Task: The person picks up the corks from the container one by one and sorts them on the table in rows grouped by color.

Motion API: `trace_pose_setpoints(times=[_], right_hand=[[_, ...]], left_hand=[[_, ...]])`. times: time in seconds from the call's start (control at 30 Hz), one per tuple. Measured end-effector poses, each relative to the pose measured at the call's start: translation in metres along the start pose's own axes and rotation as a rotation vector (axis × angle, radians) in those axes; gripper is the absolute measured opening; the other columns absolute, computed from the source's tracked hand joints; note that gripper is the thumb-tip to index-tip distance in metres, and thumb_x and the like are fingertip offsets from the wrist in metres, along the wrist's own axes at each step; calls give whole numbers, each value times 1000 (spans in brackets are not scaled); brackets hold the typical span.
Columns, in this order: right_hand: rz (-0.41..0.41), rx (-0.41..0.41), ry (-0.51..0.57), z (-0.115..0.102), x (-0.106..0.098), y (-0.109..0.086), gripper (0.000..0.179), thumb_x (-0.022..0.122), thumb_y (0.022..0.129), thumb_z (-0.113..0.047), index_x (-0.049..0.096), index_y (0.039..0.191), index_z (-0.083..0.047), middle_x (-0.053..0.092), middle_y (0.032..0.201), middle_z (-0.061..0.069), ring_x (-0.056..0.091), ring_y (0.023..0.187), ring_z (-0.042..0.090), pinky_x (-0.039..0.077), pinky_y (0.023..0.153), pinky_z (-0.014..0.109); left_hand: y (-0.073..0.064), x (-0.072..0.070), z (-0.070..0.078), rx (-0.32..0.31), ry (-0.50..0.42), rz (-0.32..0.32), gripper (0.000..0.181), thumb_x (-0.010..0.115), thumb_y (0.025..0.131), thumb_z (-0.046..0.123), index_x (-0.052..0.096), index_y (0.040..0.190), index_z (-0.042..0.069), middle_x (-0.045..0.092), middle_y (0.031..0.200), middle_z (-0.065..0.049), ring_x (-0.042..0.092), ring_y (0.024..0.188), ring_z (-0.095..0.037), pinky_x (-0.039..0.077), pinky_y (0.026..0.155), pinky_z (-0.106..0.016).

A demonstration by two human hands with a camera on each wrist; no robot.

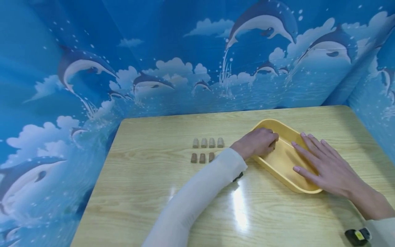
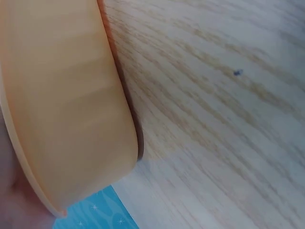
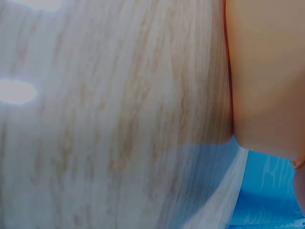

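In the head view my left hand (image 1: 257,142) reaches over the near-left rim of a yellow plastic basin (image 1: 279,176). Its curled fingers pinch a small brown block (image 1: 273,144) inside, mostly hidden by the hand. My right hand (image 1: 327,166) lies over the basin's right side, fingers spread and straight, holding nothing. Left of the basin stand two rows of small tapered blocks: pale blocks (image 1: 204,143) behind, brown blocks (image 1: 202,158) in front. The left sleeve may cover part of the front row. Both wrist views show mainly the basin's outer wall (image 2: 71,105) and tabletop.
The wood-grain table (image 1: 139,192) ends at a blue dolphin-print curtain (image 1: 172,79) behind and at both sides. A black device with a yellow label (image 1: 358,236) is by the right wrist. Glare (image 1: 240,209) shines on the tabletop.
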State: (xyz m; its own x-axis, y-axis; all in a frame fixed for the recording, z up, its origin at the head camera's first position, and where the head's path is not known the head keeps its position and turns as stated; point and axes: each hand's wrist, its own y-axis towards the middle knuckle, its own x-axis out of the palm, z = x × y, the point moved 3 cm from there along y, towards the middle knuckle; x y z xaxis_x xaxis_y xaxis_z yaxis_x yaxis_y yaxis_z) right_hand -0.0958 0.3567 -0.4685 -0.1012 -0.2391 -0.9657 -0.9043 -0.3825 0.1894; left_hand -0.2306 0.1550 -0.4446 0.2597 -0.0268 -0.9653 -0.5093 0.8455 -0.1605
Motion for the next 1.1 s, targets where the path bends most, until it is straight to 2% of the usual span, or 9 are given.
trace_pose_setpoints(times=[0.17,0.4,0.67,0.77,0.93,1.1], right_hand=[[1,-7,-7,0,1,0,86,69,104,-43,26,175,-21,1,185,6,-6,171,18,-12,138,33],[3,-17,-11,0,-1,1,85,68,105,-44,26,175,-20,0,185,4,-8,171,17,-12,137,32],[-2,-7,6,1,-1,0,86,71,103,-42,27,175,-20,1,185,4,-5,172,20,-12,138,32],[-3,-5,7,1,-1,0,86,71,103,-42,27,175,-20,1,185,4,-4,172,20,-12,138,32],[-6,-3,5,0,-1,0,87,71,103,-42,26,175,-21,3,185,7,-5,172,20,-13,137,32],[-5,-2,5,-1,-2,0,87,71,103,-42,26,175,-21,0,185,4,-6,171,18,-12,137,32]], left_hand=[[-3,1,-2,23,-10,67,15,55,115,26,69,112,21,65,102,10,56,89,-3,46,82,-17],[-7,-2,-2,46,-3,112,16,58,115,30,70,118,20,67,104,10,57,92,-3,47,86,-17],[-14,-10,0,19,-7,115,28,57,115,34,69,137,22,70,123,11,61,113,-4,47,107,-18],[-19,-14,0,18,-10,125,30,57,115,34,69,139,22,71,129,11,62,120,-5,45,115,-20],[-29,-22,-3,13,-26,142,27,59,114,35,70,134,23,71,130,11,62,119,-5,45,115,-21],[-40,-27,-10,14,-57,152,24,61,113,35,70,131,23,70,130,11,61,119,-6,46,115,-21]])
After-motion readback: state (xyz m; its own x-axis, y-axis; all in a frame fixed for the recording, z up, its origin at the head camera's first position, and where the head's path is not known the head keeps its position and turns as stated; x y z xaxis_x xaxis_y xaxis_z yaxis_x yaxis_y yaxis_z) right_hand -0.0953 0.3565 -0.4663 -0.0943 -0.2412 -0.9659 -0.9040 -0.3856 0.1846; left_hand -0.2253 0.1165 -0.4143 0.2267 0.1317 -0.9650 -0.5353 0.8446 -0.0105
